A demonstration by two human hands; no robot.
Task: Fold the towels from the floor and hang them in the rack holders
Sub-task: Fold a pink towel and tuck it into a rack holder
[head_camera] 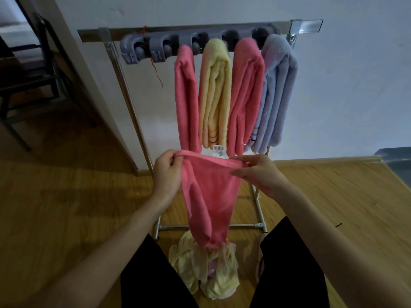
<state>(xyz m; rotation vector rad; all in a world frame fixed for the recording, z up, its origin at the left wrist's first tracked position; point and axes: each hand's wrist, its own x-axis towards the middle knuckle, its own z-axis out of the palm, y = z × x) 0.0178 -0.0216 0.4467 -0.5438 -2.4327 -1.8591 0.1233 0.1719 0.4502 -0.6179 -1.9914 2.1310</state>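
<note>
Grey holder strip (195, 42) on metal rack (131, 103): two left slots bare, then pink towel (186, 101), yellow towel (214, 96), second pink towel (245, 94), lilac towel (275, 92) hanging folded. Below, left hand (165, 172) grips one top corner of held pink towel (211, 192), right hand (260, 174) pinches other; cloth hangs down. Yellow heap (204, 270) on wooden floor (66, 196) beneath, between knees.

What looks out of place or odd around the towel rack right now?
A loose red thread dangles from the grey holder strip beside the hung towels, and yellow towels lie crumpled on the floor below the held pink towel.
</note>
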